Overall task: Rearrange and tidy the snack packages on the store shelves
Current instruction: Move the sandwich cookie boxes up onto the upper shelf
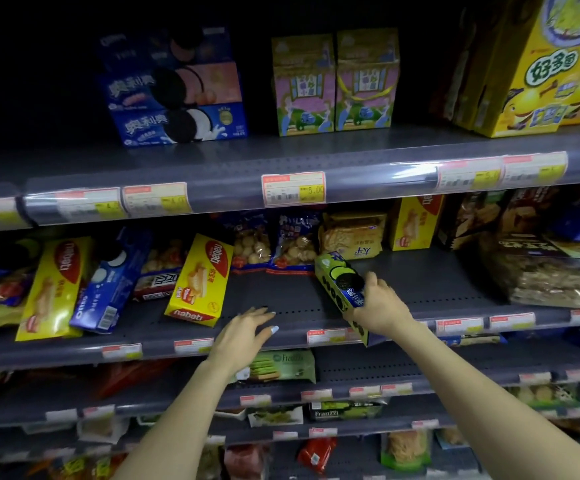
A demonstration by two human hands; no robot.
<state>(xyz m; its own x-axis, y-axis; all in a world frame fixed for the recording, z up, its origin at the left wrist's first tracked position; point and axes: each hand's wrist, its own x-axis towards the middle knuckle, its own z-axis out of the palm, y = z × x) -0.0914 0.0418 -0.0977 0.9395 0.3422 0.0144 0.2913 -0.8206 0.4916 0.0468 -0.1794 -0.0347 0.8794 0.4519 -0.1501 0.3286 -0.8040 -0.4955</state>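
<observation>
Head view showed the right hand (pixel 382 303) gripping a green-and-blue cookie box (pixel 342 289), fingers curled over its upper end, the box tilted with its lower end hanging past the middle shelf (pixel 420 289) edge, probably because it was being set into the bare gap there. Beside that gap, a yellow wafer box (pixel 198 282) leaned aslant against its neighbours, a likely candidate for straightening. The left hand (pixel 243 334) hovered just above the shelf lip, fingers loosely spread, holding nothing, near the wafer box but apart from it.
</observation>
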